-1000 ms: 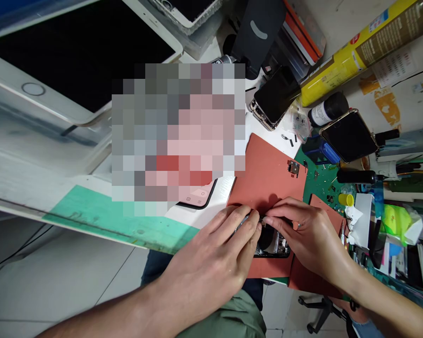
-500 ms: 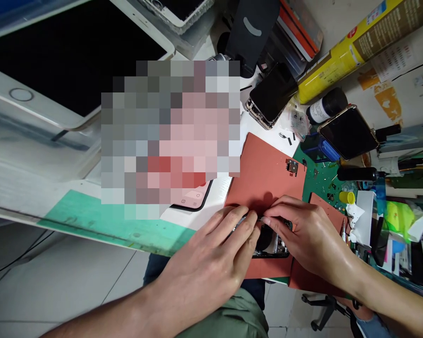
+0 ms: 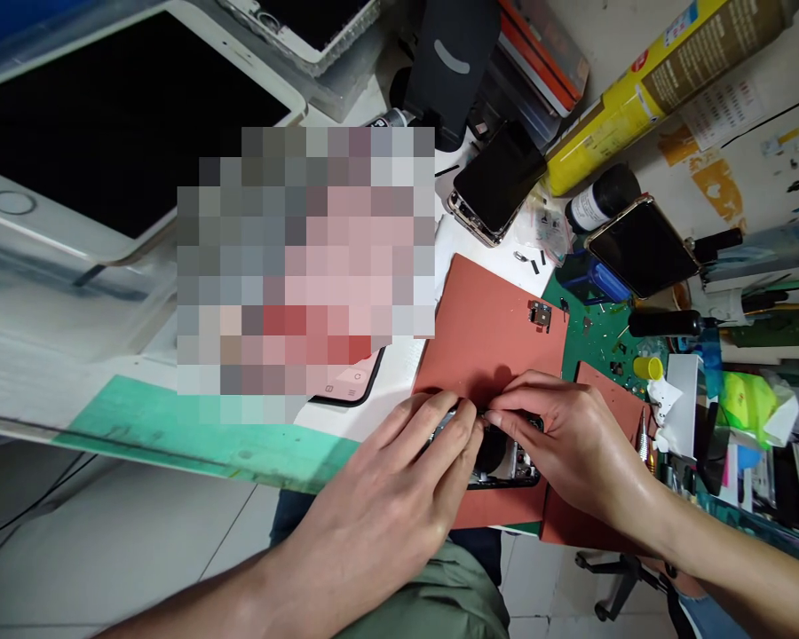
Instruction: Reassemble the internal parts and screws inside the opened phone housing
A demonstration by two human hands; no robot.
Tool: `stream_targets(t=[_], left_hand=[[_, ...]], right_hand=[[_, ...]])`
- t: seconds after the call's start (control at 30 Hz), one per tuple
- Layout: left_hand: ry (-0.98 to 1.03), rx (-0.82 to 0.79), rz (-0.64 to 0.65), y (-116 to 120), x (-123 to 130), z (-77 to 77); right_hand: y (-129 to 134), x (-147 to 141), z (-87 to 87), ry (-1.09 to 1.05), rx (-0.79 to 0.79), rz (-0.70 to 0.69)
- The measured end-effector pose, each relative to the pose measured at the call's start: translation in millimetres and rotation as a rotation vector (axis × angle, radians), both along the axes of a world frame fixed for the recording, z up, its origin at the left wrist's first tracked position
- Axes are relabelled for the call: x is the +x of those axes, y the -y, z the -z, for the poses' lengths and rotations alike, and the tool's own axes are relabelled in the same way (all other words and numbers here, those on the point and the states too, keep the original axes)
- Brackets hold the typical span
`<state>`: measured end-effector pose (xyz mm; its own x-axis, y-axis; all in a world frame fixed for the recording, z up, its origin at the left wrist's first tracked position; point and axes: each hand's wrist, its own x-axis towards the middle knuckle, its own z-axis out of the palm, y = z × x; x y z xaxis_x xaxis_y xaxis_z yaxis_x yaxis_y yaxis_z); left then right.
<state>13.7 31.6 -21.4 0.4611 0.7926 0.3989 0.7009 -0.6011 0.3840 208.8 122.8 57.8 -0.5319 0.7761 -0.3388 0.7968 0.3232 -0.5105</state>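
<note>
Red matting lies beneath both hands, with an opened phone (image 3: 506, 469) on it, between and partly under the fingers. The left hand (image 3: 399, 484) curves over the phone's left side, its bent fingertips gathered near the far edge; its thumb is hidden, so whether it grips or merely steadies cannot be told. The right hand (image 3: 569, 430) has thumb and forefinger drawn together at that same edge, close to the left fingertips; anything pinched there is too small to make out.

With the fingers this crowded, a slip of the right thumb could scratch or tear the exposed insides, and uneven pressure from the left hand might skid the phone across the red mat (image 3: 489, 311).

Beyond the right hand, a small circuit board (image 3: 540, 315) sits loose near the mat's edge, where a careless knuckle could sweep it off. Right of that hand are a screwdriver (image 3: 644, 435) and a yellow cap (image 3: 648, 367). Beyond the left hand lies a lit phone (image 3: 339, 389); farther out, a dark-screened phone (image 3: 499, 182) and a yellow can (image 3: 639, 93).
</note>
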Motion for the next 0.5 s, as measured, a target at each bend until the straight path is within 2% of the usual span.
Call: stream_targets(t=[0.5], left_hand=[[-0.020, 0.030, -0.005, -1.0, 1.0, -1.9]], right_hand=[[-1.4, -0.1, -1.8, -0.050, -0.059, 0.042]])
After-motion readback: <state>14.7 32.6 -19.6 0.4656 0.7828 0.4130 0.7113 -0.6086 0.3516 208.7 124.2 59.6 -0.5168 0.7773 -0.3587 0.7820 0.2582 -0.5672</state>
